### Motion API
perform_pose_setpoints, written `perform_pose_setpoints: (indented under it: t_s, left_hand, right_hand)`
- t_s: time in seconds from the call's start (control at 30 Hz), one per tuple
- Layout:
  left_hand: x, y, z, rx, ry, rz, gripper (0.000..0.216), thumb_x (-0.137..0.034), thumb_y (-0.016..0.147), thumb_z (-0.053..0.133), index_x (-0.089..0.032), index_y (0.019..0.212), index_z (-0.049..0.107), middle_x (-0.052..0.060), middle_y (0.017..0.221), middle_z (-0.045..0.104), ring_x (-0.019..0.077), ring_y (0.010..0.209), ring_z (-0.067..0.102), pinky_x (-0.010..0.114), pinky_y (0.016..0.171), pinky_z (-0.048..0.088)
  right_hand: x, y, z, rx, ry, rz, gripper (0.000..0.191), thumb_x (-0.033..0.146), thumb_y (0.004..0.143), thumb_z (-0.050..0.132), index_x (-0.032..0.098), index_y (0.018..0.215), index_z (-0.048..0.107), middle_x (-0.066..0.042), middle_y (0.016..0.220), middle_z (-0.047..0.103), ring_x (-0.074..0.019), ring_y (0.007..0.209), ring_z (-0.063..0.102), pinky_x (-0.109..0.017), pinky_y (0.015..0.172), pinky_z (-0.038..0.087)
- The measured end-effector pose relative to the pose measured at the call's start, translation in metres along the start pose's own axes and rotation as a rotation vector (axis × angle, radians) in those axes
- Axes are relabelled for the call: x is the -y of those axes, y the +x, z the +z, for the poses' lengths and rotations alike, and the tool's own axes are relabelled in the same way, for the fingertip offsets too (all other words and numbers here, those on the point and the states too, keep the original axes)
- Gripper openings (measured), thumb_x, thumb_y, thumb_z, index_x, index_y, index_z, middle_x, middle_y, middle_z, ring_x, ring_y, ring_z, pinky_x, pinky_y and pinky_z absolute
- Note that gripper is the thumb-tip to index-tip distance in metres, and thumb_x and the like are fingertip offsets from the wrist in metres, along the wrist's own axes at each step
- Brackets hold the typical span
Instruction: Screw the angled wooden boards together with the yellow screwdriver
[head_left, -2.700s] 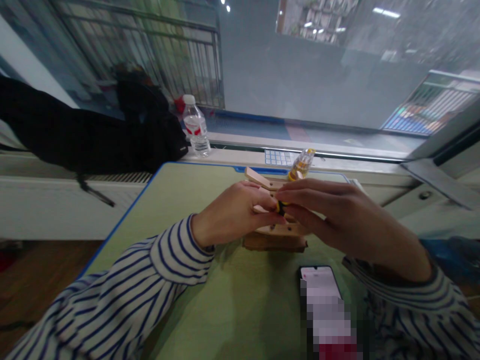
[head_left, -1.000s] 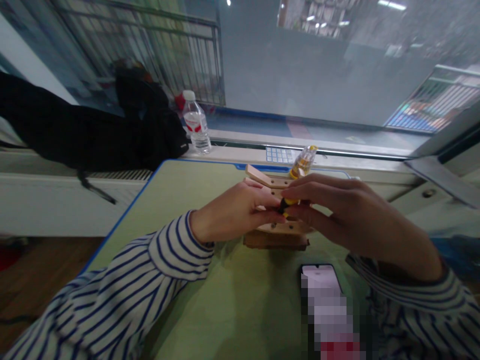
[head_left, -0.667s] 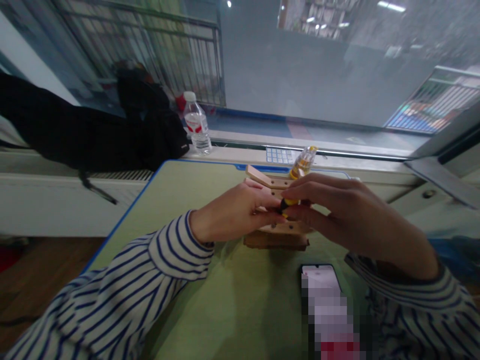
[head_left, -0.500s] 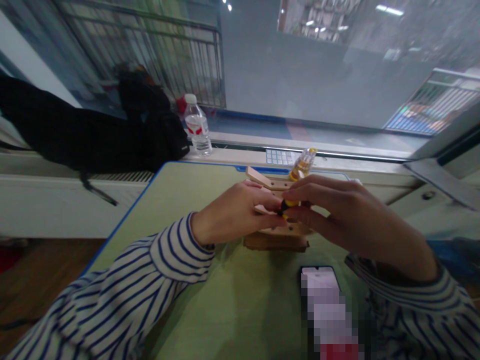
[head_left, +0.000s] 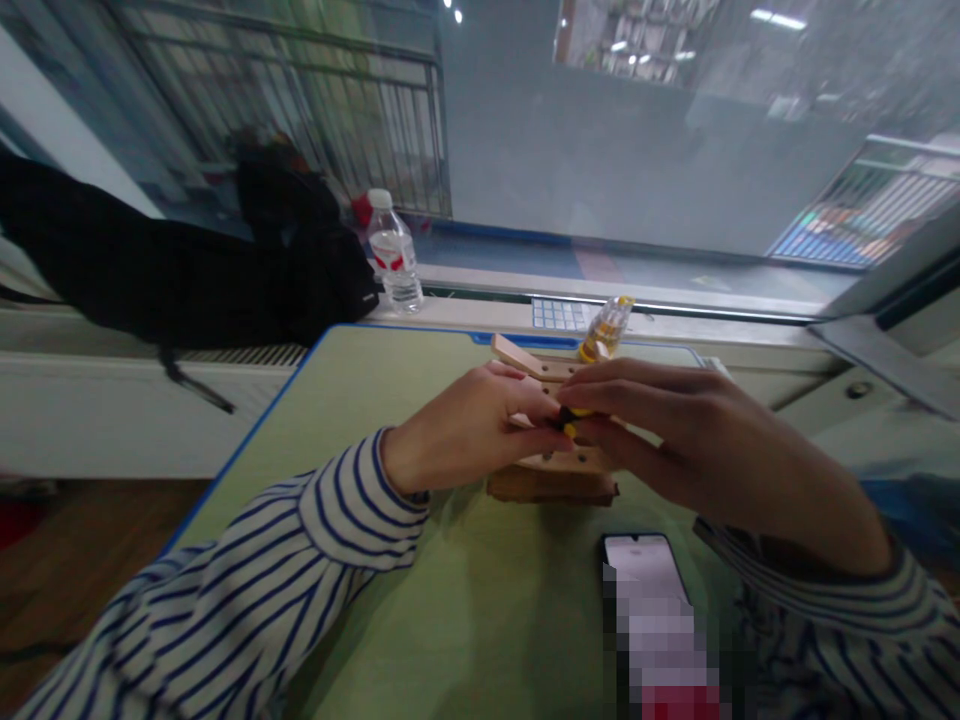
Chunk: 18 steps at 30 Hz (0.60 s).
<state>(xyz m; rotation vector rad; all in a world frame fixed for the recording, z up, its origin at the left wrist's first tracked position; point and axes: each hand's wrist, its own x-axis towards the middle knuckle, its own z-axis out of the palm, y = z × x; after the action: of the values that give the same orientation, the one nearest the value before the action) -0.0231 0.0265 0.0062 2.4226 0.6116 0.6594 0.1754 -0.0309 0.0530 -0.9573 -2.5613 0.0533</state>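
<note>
A wooden assembly (head_left: 559,475) of pale slats with holes stands on a darker base on the green table (head_left: 390,400). My left hand (head_left: 469,430) is curled against its left side, fingers pinched on a slat. My right hand (head_left: 697,445) reaches in from the right, fingers closed round a small black and yellow tool (head_left: 570,422), probably a screwdriver, held at the wood. Both wrists wear striped sleeves.
A phone (head_left: 649,610) lies face up near the table's front edge. On the sill behind are a water bottle (head_left: 392,255), a small bottle of yellow liquid (head_left: 606,328), a black bag (head_left: 225,260) and a gridded card (head_left: 553,314). A window fills the background.
Both hands stay at the wooden assembly. The right fingers have shifted slightly round the tool, so less of its yellow shows now than a second ago.
</note>
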Motion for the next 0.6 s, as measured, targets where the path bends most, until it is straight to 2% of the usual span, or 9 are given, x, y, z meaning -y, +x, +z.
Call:
perform_pose_setpoints:
  t_s: [0.27, 0.6]
  left_hand:
    - [-0.0003, 0.0006, -0.0017, 0.067, 0.021, 0.022, 0.020, -0.032, 0.086, 0.055, -0.019, 0.088, 0.069, 0.003, 0.093, 0.067, 0.0152, 0.093, 0.058, 0.028, 0.086, 0.041]
    - [0.0022, 0.0010, -0.0008, 0.102, 0.016, 0.050, 0.022, -0.028, 0.090, 0.049, -0.018, 0.087, 0.067, 0.003, 0.095, 0.065, 0.0148, 0.095, 0.056, 0.028, 0.087, 0.040]
  right_hand:
    - [-0.0007, 0.0010, 0.0014, 0.001, -0.042, 0.040, 0.019, 0.021, 0.089, 0.050, 0.019, 0.105, 0.061, -0.001, 0.102, 0.066, -0.0135, 0.091, 0.061, -0.025, 0.081, 0.046]
    - [-0.0003, 0.0008, 0.0016, 0.001, -0.061, 0.059, 0.017, 0.026, 0.090, 0.051, 0.018, 0.101, 0.061, -0.003, 0.098, 0.065, -0.0143, 0.087, 0.061, -0.026, 0.078, 0.046]
